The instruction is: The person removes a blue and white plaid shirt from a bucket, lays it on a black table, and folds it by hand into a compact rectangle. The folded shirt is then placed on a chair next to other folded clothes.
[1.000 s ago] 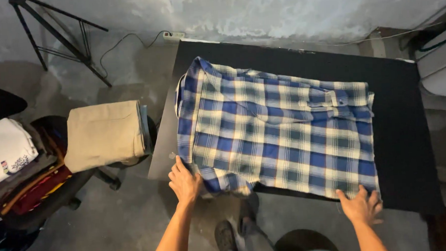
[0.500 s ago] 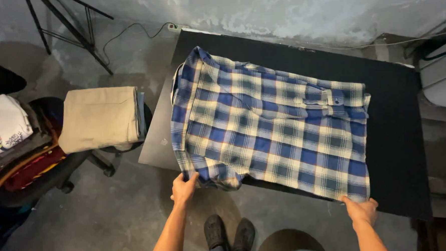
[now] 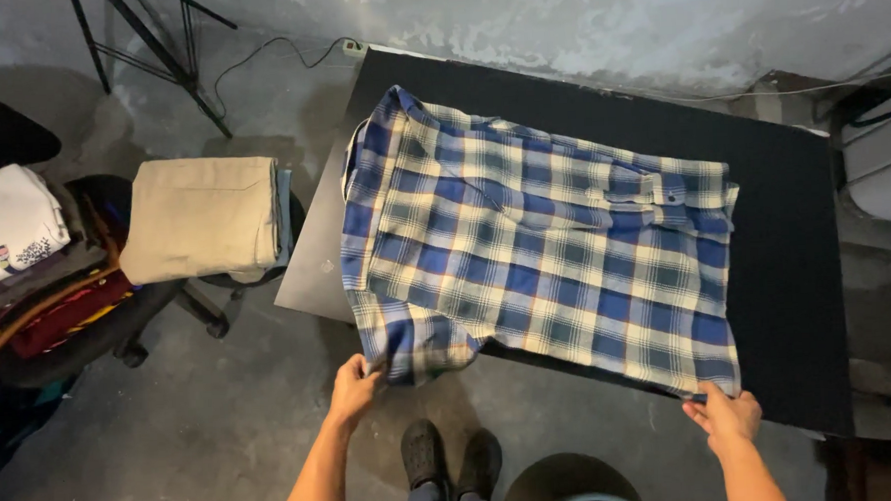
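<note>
A blue, cream and green plaid shirt (image 3: 535, 237) lies spread flat on a black table (image 3: 785, 226). Its near edge hangs a little over the table's front edge. My left hand (image 3: 354, 388) pinches the shirt's near-left corner by the sleeve, just off the table. My right hand (image 3: 725, 416) grips the shirt's near-right corner at the hem.
Left of the table, a stool holds a folded beige garment (image 3: 204, 216). Further left lies a pile of folded clothes, white on top (image 3: 9, 234). A black tripod (image 3: 151, 48) and a cable stand at the back wall. My shoes (image 3: 449, 456) and a round bin (image 3: 566, 491) are below.
Both hands have drawn back toward me, pulling the shirt's near edge past the table's front edge. The view has shifted with the table now further up in frame.
</note>
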